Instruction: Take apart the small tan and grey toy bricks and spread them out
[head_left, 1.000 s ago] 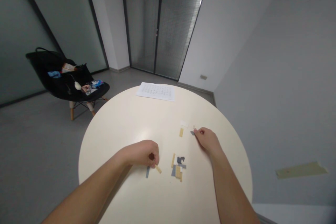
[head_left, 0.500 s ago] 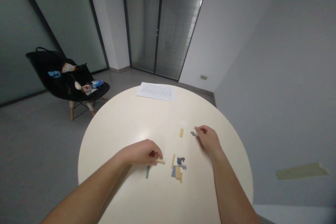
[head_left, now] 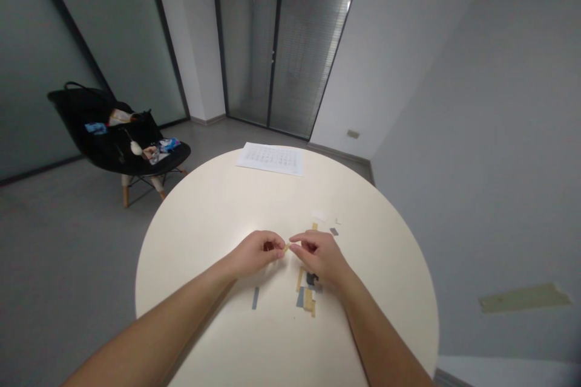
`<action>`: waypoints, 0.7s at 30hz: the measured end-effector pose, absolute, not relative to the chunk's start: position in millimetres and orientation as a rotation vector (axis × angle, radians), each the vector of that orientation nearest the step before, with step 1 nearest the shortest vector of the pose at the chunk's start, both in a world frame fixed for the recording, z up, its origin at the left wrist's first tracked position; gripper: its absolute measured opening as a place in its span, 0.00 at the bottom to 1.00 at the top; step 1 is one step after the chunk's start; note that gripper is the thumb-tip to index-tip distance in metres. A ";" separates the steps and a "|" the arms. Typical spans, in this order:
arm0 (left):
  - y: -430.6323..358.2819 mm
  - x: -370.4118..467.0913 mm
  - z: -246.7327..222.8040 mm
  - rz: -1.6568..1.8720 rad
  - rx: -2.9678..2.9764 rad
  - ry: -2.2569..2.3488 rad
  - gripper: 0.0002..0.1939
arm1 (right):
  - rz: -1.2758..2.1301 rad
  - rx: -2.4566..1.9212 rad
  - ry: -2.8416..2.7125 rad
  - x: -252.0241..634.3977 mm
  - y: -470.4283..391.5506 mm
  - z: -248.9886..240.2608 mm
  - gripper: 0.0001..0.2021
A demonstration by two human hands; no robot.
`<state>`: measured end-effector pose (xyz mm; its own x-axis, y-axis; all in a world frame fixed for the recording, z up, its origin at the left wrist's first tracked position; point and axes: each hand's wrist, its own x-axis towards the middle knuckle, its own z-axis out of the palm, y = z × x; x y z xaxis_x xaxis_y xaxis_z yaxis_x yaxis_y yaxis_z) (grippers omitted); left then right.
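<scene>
Over the middle of the table, my left hand (head_left: 259, 250) pinches a small tan building-brick piece (head_left: 287, 247) between thumb and fingertips. My right hand (head_left: 320, 252) meets it from the other side, its thumb and index finger closed at the piece's right end. Whether a second tiny piece sits between those fingers is too small to tell. Below my right hand lies a cluster of tan bricks (head_left: 308, 300) and grey bricks (head_left: 300, 297), with a dark grey brick (head_left: 311, 279) partly covered by that hand. A long grey strip (head_left: 255, 298) lies below my left wrist.
A tan plate (head_left: 315, 226), a small grey piece (head_left: 334, 231) and a thin whitish piece (head_left: 337, 221) lie beyond my right hand. A printed sheet (head_left: 270, 158) rests at the far edge of the round table (head_left: 190, 211). A black chair (head_left: 86, 151) with items stands left.
My right hand has moved left and nearer from beside the small grey piece to meet my left hand. My left hand has lifted slightly away from me with the tan piece.
</scene>
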<state>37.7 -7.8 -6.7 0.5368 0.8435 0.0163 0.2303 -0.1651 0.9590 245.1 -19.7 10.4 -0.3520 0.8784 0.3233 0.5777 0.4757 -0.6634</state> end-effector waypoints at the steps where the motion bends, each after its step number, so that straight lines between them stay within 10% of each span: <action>1: -7.9 37.8 -5.8 0.707 1.693 0.919 0.08 | 0.602 -1.182 -2.067 242.5 -21.3 10.5 0.10; 21: -16.9 43.1 -2.8 0.623 1.942 1.018 0.08 | 0.856 -1.329 -1.646 260.8 -8.9 3.7 0.10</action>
<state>43.1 -16.9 -2.8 0.5476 0.8355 0.0450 0.4205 -0.3213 0.8485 260.8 -8.9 3.7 -0.0929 0.9783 0.1852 0.4100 0.2071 -0.8883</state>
